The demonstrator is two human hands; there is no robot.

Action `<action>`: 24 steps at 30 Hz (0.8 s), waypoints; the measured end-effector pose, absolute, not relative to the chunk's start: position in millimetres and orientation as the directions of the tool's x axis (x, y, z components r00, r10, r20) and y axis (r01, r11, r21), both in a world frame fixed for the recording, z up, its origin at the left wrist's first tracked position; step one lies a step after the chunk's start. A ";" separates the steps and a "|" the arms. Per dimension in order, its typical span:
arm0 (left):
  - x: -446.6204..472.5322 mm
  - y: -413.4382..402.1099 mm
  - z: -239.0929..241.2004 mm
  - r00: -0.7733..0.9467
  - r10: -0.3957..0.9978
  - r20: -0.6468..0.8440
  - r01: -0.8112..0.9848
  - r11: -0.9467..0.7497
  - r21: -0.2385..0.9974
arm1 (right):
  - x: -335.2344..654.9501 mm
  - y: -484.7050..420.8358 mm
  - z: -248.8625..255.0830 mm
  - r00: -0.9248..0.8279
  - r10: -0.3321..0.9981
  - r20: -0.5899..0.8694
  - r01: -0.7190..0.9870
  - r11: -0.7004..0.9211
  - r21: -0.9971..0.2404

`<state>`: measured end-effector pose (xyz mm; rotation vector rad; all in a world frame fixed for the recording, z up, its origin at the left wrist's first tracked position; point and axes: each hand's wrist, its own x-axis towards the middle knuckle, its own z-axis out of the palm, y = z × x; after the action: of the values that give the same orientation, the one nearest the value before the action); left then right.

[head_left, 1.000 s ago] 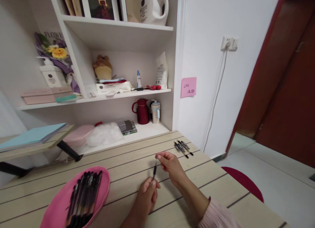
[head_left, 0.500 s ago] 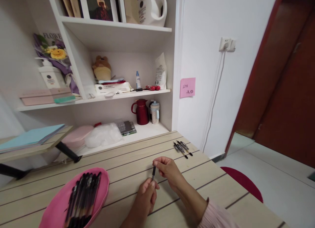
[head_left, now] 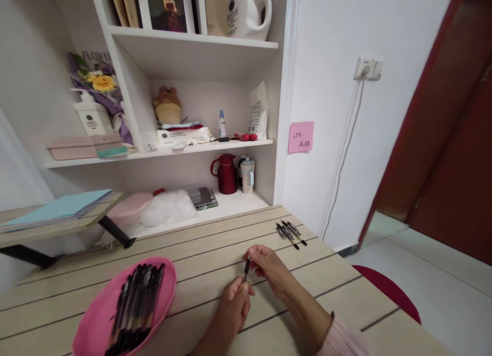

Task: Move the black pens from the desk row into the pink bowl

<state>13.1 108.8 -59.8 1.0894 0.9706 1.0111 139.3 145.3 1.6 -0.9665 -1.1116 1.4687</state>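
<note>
Two hands [head_left: 232,303] on one pen [head_left: 247,266]; pink tray [head_left: 167,289] holds many pens [head_left: 136,307].

Tabletop [head_left: 200,274]: wood-look planks, pale, smooth, matt, with dark grooves. Tray [head_left: 90,320]: pink plastic, smooth, low sheen. Pens in the tray [head_left: 136,304]: plastic, smooth, partly see-through barrels. Held pen [head_left: 247,266]: black grip section, matt in appearance. Sleeve [head_left: 342,340]: pink cloth, finely ribbed. Jug [head_left: 227,176]: deep red, smooth, glossy. Shelf unit [head_left: 215,53]: white panels, smooth, satin. Note [head_left: 301,137]: pink paper, matt. Wrapped bundle [head_left: 168,210]: thin translucent plastic film, crinkled. Floor [head_left: 442,274]: pale tile, smooth, faint sheen.
</note>
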 end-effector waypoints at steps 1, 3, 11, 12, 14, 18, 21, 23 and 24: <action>12.8 109.1 -60.0 0.253 0.960 -0.120 -0.154 0.162 0.975 | 140.9 144.3 3.1 -0.194 0.981 -0.017 -0.276 -0.072 -0.958; 12.4 109.0 -59.8 0.254 0.958 -0.131 -0.148 0.172 0.974 | 143.1 143.5 4.4 -0.215 0.976 -0.015 -0.301 -0.081 -0.950; 12.9 103.3 -53.0 0.237 0.963 -0.126 -0.158 0.166 0.973 | 143.1 145.4 0.0 -0.217 0.975 -0.054 -0.230 -0.105 -0.968; 13.1 103.0 -51.8 0.240 0.961 -0.139 -0.154 0.179 0.972 | 143.6 145.4 0.5 -0.232 0.971 -0.060 -0.244 -0.118 -0.963; 13.4 103.4 -50.3 0.249 0.955 -0.161 -0.141 0.200 0.969 | 144.5 145.6 1.1 -0.221 0.974 -0.052 -0.266 -0.111 -0.958; 13.8 106.4 -50.9 0.254 0.951 -0.174 -0.112 0.207 0.972 | 145.0 146.2 0.3 -0.164 0.986 -0.042 -0.213 -0.077 -0.974; 13.6 107.8 -52.7 0.245 0.954 -0.175 -0.106 0.206 0.973 | 145.2 145.9 -0.4 -0.260 0.964 -0.060 -0.248 -0.127 -0.960; 13.4 108.1 -53.7 0.251 0.952 -0.174 -0.106 0.206 0.973 | 144.7 145.9 -1.0 -0.285 0.958 -0.043 -0.286 -0.127 -0.950; 13.3 108.0 -54.0 0.258 0.951 -0.172 -0.109 0.206 0.973 | 144.4 146.0 -1.3 -0.265 0.963 -0.038 -0.285 -0.116 -0.952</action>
<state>13.3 108.0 -54.0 1.0806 1.0160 0.9508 144.4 146.0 -1.3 -0.9007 -1.1205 1.5835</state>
